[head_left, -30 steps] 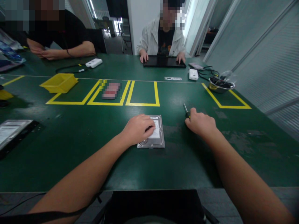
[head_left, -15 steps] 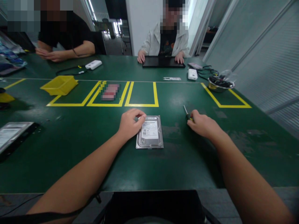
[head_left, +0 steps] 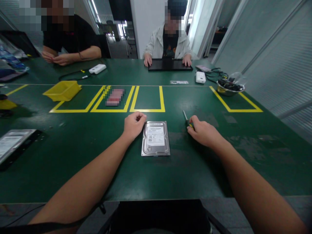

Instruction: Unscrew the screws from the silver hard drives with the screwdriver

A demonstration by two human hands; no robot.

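A: Item count?
B: One flat silver metal hard drive [head_left: 155, 138] with a white label, one dark-shafted screwdriver [head_left: 186, 118], two hands.
A: Location, grips?
B: Drive lies label-up on the green table [head_left: 195, 169], mid-front. Left hand [head_left: 133, 124] rests curled against its far-left corner, clasping nothing; right hand [head_left: 203, 132] is closed round the screwdriver (handle hidden).
A: Surroundings?
B: Yellow plastic bin [head_left: 62, 90], steel bowl [head_left: 229, 87], well apart.

Both forearms stretched forward, bare. The left hand [head_left: 133, 125] lay loosely curled, knuckles up; the right hand [head_left: 204, 133] was closed in a fist.
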